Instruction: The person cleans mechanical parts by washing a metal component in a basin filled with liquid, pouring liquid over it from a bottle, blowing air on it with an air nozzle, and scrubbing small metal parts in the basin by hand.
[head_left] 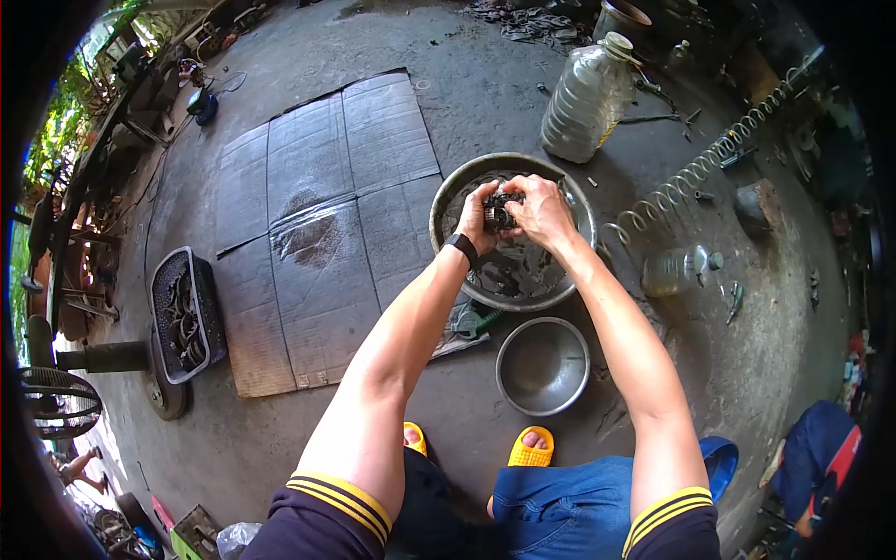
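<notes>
A small dark metal machine part (501, 214) is held between my two hands, above a wide round basin (586, 201) with dark, wet-looking contents. My left hand (476, 218), with a black band at the wrist, grips its left side. The fingers of my right hand (545, 213) close on it from the right and top. My fingers cover much of the part, so its exact kind cannot be made out. Just below the big basin stands a smaller metal bowl (543, 366).
Flattened cardboard (313, 317) with a dark wet stain covers the floor at left. Beside it sits a plastic basket (193, 259) of metal parts. A large clear jug (588, 98), a lying bottle (674, 271) and a coiled hose (691, 177) are at right.
</notes>
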`<state>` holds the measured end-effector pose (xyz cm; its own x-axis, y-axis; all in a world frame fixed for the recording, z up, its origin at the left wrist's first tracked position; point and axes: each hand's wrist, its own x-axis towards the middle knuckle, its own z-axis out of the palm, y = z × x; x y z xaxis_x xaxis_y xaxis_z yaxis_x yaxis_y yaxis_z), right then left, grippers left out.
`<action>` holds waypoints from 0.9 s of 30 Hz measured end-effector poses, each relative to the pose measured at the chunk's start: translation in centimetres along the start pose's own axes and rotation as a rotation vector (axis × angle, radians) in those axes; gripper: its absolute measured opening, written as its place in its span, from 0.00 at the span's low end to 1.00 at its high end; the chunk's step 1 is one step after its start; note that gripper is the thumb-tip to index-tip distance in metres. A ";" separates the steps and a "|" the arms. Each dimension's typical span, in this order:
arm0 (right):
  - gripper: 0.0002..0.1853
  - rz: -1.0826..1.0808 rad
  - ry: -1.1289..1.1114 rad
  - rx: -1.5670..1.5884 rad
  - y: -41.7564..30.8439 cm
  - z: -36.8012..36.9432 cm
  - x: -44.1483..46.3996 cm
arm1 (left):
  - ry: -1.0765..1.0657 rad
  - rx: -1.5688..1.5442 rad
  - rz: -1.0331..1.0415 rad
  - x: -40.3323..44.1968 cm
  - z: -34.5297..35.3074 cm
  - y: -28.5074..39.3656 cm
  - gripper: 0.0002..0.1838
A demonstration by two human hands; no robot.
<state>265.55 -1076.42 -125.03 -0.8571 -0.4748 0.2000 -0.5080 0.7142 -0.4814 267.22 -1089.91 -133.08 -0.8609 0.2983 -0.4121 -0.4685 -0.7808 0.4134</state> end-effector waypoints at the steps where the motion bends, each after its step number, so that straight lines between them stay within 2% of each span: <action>1: 0.14 -0.005 0.022 0.113 0.6 0.5 0.1 | -0.015 0.028 0.007 0.0 -0.1 0.0 0.19; 2: 0.13 -0.010 0.043 0.226 0.7 0.7 0.2 | -0.030 0.055 0.015 -0.2 0.0 0.1 0.18; 4: 0.12 0.020 0.057 0.253 1.3 0.8 0.2 | -0.015 0.050 0.010 -0.4 0.3 0.0 0.17; 6: 0.13 0.110 -0.011 0.368 1.9 0.5 0.1 | 0.015 0.097 0.011 -0.3 0.5 0.0 0.15; 12: 0.09 0.256 -0.019 0.389 3.4 0.7 -0.1 | -0.014 0.142 0.000 -0.4 0.5 -0.2 0.13; 14: 0.07 0.369 -0.041 0.702 4.4 1.2 0.0 | -0.092 0.151 -0.004 0.0 0.1 -0.1 0.13; 15: 0.07 0.356 -0.035 0.732 4.8 1.5 0.1 | -0.106 0.131 -0.012 0.2 -0.1 -0.1 0.13; 19: 0.07 0.421 0.000 0.635 4.5 0.5 -0.1 | 0.049 0.225 0.037 1.0 -0.6 -0.4 0.09; 20: 0.07 0.423 0.192 0.522 5.2 0.9 -0.2 | 0.109 0.254 0.042 0.9 -0.5 -0.2 0.07; 23: 0.08 0.425 0.366 0.128 5.7 0.6 -0.8 | 0.137 0.301 0.079 0.5 0.0 0.3 0.07; 24: 0.06 0.424 0.394 0.100 6.0 0.7 -0.9 | 0.144 0.321 0.092 0.5 0.0 0.3 0.07; 26: 0.05 0.447 0.290 0.136 5.9 0.1 -1.6 | 0.214 0.517 0.215 0.2 0.8 0.5 0.11; 27: 0.05 0.357 0.183 0.211 6.7 0.6 -1.9 | 0.265 0.941 0.423 0.3 0.5 0.7 0.13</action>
<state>263.83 -1070.99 -129.13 -0.9862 -0.1052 0.1279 -0.1650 0.6876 -0.7071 266.50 -1090.11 -132.56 -0.9719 -0.1152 -0.2052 -0.2042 -0.0210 0.9787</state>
